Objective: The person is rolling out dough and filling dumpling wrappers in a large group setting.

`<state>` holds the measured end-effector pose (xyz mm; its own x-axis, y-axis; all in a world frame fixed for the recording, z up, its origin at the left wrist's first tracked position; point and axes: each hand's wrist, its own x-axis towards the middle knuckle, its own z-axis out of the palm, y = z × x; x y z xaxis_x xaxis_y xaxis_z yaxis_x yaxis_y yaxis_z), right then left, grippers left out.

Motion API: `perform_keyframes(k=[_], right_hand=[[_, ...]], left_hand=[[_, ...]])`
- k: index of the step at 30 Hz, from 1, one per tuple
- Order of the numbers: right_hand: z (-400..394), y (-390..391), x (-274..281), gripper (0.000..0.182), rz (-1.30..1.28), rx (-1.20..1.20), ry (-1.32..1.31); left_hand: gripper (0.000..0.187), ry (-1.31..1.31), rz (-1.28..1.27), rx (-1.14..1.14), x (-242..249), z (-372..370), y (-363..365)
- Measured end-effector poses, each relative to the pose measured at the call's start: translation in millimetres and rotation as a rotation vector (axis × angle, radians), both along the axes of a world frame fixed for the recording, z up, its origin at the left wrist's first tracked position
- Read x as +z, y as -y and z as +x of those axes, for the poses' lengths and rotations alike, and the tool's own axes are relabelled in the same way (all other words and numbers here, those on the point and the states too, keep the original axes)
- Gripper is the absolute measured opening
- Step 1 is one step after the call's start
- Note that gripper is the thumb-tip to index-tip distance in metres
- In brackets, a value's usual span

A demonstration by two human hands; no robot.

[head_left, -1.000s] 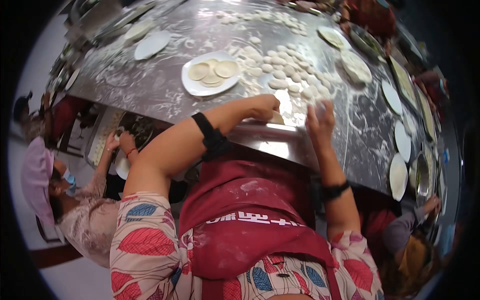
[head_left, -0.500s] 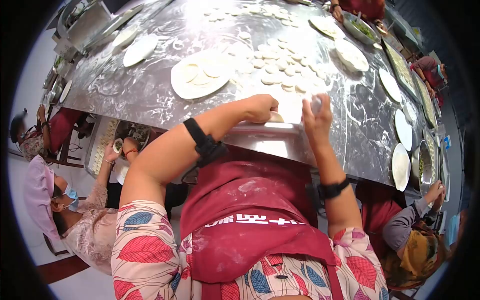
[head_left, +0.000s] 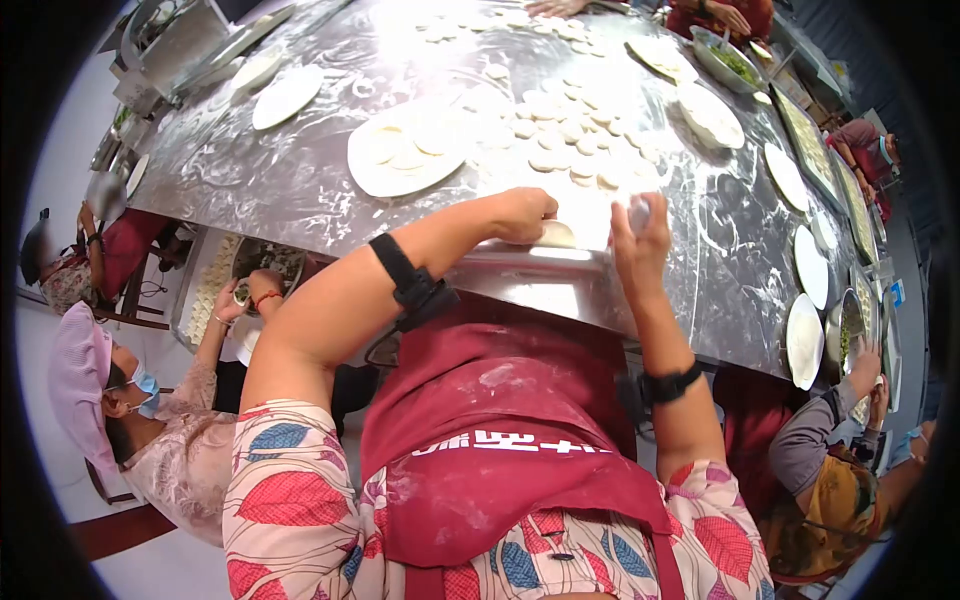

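My left hand (head_left: 522, 215) is closed at the near edge of the steel table, its fingers on the rim of a round dough wrapper (head_left: 556, 236). Part of that wrapper is hidden under the fingers. To its right, my right hand (head_left: 643, 245) is curled around a pale, smooth rolling pin (head_left: 639, 213), most of which the fingers and glare hide. Beyond both hands lie several flattened dough pieces (head_left: 549, 160) on the floured surface. A white plate (head_left: 365, 178) with rolled wrappers on it stands to the left of them.
The floured steel table (head_left: 300, 200) stretches away ahead. White plates (head_left: 288, 98) stand on the left and more plates (head_left: 785, 178) on the right. A metal bowl of green filling (head_left: 725, 62) is at the far right. Co-workers sit close on both sides, one holding a dumpling (head_left: 241, 294).
The dough wrapper shows more beside my left hand. My right hand has shifted slightly right. A co-worker's hand has appeared at the far table edge.
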<state>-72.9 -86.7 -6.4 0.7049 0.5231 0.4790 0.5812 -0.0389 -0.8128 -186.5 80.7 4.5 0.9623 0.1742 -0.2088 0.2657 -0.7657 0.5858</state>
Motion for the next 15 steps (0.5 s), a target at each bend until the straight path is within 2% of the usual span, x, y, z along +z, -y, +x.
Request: perform_keyframes(k=[2,5,10,12,15], right_hand=[[17.3,-33.1,0.1,0.022,-0.032,-0.024,0.049],[19.7,-37.3,0.0,0.022,-0.004,-0.001,0.049],[-30.1,43.5,-4.5,0.022,0.065,0.056,-0.064],[-38.2,51.2,-8.7,0.023,0.1,0.068,-0.11],[-36.4,44.8,-5.4,0.023,0.1,0.035,-0.098]], left_hand=[[0.019,0.02,0.032,0.035,-1.4,3.7,-3.3],[0.018,-0.01,0.024,0.108,-3.5,7.8,-6.9],[0.018,0.014,-0.026,0.068,-12.2,6.6,-10.7],[0.019,0.014,-0.014,0.063,-9.8,7.1,-8.8],[0.022,-0.054,0.149,0.1,-2.8,3.5,12.8]])
